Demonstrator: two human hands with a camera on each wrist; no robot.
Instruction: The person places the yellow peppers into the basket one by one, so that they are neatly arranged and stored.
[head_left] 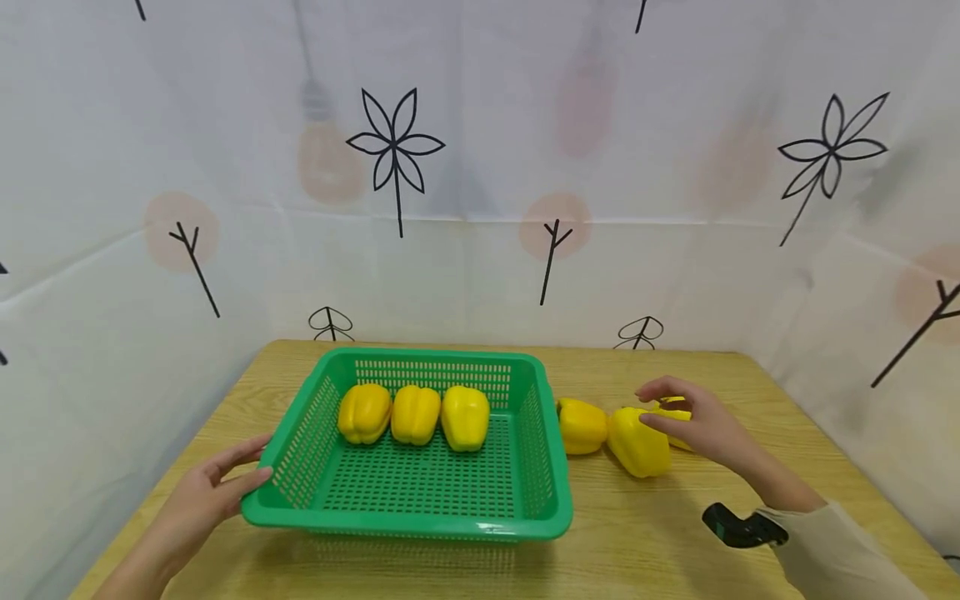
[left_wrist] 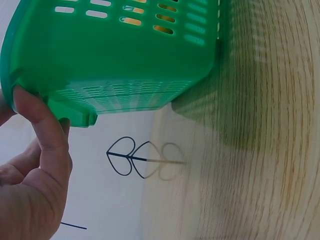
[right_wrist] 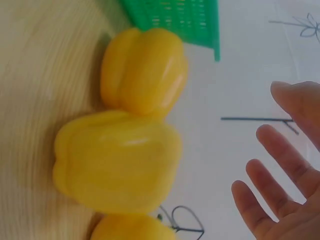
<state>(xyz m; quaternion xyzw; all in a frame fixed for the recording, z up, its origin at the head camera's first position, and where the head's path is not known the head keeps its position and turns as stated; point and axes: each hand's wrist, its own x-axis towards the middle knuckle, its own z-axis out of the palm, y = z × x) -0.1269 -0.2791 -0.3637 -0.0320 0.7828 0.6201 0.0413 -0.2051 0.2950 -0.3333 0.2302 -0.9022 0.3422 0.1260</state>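
Observation:
A green plastic basket (head_left: 420, 523) stands on the table with three yellow bell peppers (head_left: 416, 415) in a row inside. At its left side my left hand (head_left: 206, 492) pinches the rim; the left wrist view shows fingers (left_wrist: 47, 125) bent under the basket edge. To the right of the basket lie three more yellow bell peppers, a nearer one (head_left: 640, 442) between the other two. My right hand (head_left: 701, 421) hovers over them, fingers apart and holding nothing. In the right wrist view a gap separates the right hand (right_wrist: 287, 185) from the middle pepper (right_wrist: 117, 162).
The wooden table (head_left: 600, 542) carries the basket and the loose peppers. Behind it and at both sides hangs a pale cloth (head_left: 465, 275) printed with flowers and twigs. A black device (head_left: 742, 527) is worn at my right wrist.

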